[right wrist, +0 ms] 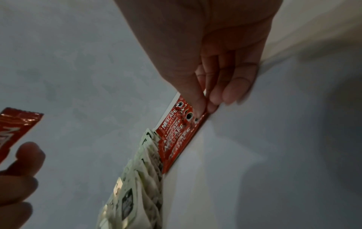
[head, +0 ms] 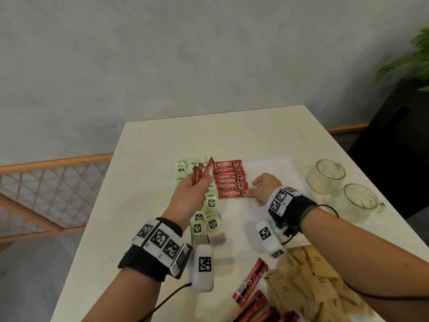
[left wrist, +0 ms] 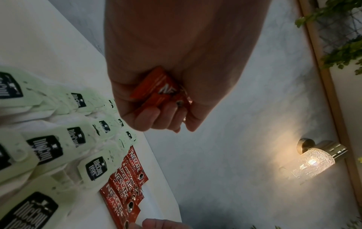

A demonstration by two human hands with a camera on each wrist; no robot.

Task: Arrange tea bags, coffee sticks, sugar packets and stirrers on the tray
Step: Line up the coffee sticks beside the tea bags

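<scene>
beside the tray (head: pixel 274 161), two glass mugs (head: pixel 326 175) stand near loose sugar packets (head: pixel 308 282).

Head view evenly lit, soft, edges bowed. Both wrist views dim, grainy; hands near the lens blurred. Wall lamp (left wrist: pixel 315 162) glows warm, flaring on the wall.

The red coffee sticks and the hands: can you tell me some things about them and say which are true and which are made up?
1. The left hand holds a bunch of red coffee sticks up off the tray. True.
2. The right hand holds a glass mug. False: its fingertips touch the end of the nearest laid coffee stick on the white tray.
3. The green tea bags lie to the left of the laid coffee sticks. True.
4. The brown sugar packets are already lined up on the tray. False: they lie in a loose heap on the table.
</scene>
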